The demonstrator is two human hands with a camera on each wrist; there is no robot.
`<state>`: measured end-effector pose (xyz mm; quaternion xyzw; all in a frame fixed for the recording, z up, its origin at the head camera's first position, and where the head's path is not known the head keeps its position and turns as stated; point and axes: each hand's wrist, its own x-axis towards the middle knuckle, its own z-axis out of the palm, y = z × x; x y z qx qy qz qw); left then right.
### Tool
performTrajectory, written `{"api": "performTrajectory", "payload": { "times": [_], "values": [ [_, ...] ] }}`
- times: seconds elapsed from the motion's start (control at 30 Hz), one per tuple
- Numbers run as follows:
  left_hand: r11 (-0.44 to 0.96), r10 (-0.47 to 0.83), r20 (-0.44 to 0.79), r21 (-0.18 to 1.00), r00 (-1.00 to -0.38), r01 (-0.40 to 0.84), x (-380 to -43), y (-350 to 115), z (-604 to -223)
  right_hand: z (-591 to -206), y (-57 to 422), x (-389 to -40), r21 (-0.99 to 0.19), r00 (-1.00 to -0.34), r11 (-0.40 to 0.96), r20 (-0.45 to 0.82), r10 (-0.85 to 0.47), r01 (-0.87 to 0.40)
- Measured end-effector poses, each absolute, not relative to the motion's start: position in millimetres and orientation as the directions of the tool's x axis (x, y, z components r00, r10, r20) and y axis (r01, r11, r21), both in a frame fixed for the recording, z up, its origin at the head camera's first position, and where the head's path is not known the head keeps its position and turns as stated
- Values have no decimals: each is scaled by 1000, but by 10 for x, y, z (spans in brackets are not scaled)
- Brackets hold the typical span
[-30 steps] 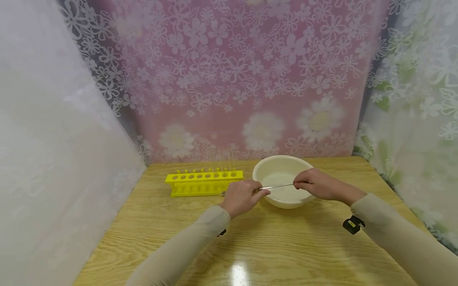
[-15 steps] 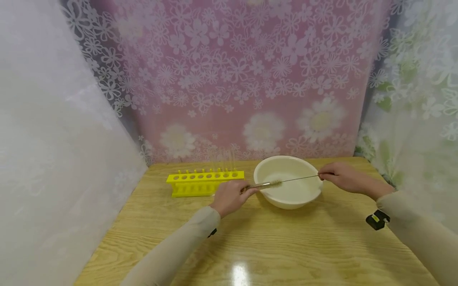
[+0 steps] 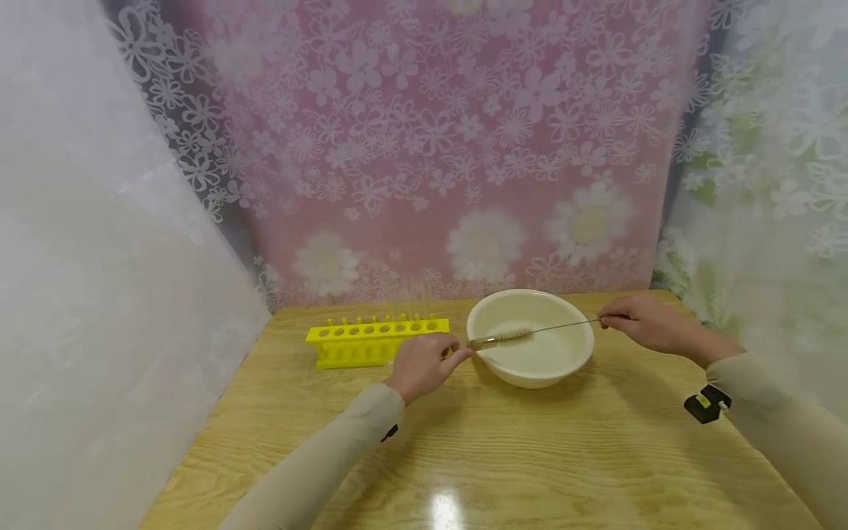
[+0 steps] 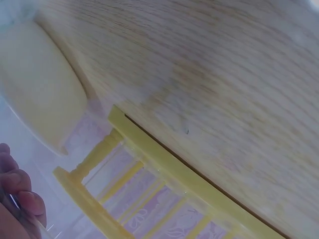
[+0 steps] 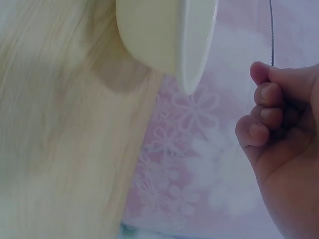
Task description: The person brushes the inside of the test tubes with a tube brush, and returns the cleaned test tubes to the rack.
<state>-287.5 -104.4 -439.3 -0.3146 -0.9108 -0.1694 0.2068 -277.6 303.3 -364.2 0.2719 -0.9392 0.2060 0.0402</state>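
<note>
My left hand [image 3: 424,364] grips a clear glass test tube [image 3: 482,343] near the left rim of a cream basin [image 3: 530,379]. Its mouth points right, over the basin. With my right hand [image 3: 645,324] I pinch the thin twisted-wire handle [image 5: 272,40] of a test tube brush, out past the basin's right rim. The pale bristles [image 3: 515,336] of the brush lie partly outside the tube's mouth, while the tip end is still within the glass. In the left wrist view, curled fingers [image 4: 22,194] hold the tube at the lower left.
A yellow test tube rack [image 3: 377,331] stands left of the basin, behind my left hand. Several clear test tubes [image 3: 417,298] stand upright at its back right. Floral curtains [image 3: 457,147] enclose the wooden table [image 3: 464,456] at the back and sides.
My right hand has moved right and slightly up, drawing the brush's bristles out of the tube's mouth over the basin. My left hand has shifted slightly left with the tube.
</note>
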Motion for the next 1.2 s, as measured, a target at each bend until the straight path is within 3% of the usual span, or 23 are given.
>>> {"api": "performTrajectory", "payload": {
  "times": [0.33,0.87,1.2],
  "values": [
    [769,485,454,186,-747,612,-2846,-1052,-4399,-3666,2844,-2782,-429,-858,749,151,-491,-504],
    [774,531,432,105,-729,625,-2768,-718,-4301,-3848,2147,-2845,-495,-737,596,148,-660,-633],
    [773,548,428,70,-719,631,-2789,-716,-4340,-3937,2047,-2875,-576,-718,532,144,-681,-620]
  ]
}}
